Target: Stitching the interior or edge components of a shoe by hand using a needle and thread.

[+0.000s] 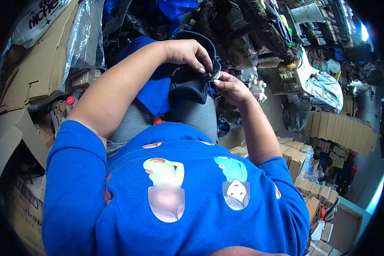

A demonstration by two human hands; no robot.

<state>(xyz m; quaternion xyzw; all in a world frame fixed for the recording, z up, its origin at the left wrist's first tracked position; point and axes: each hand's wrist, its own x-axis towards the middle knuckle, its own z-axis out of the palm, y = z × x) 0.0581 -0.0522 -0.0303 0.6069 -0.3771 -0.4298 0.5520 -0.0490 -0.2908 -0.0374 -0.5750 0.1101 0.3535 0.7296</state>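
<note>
Above my lap I hold a black, curved, hollow piece [190, 87] with a raised rim; its exact kind I cannot make out. My left hand [191, 53] reaches over it from above, thumb and fingers bent together at its right edge. My right hand [231, 87] pinches that same edge between thumb and forefinger, just beside the left fingertips. Whether a thin thread or small part sits between the fingers is too small to tell. Under the piece, a blue cloth [151, 96] lies across my grey-trousered legs.
Flattened cardboard [42, 64] and clear plastic sheeting [79, 42] stand on the left, near a red-capped bottle [70, 100]. Several small white-capped bottles [256, 85] stand beyond my right hand. Stacked cardboard boxes [341, 130] fill the right, with a plastic bag [298, 114] nearby.
</note>
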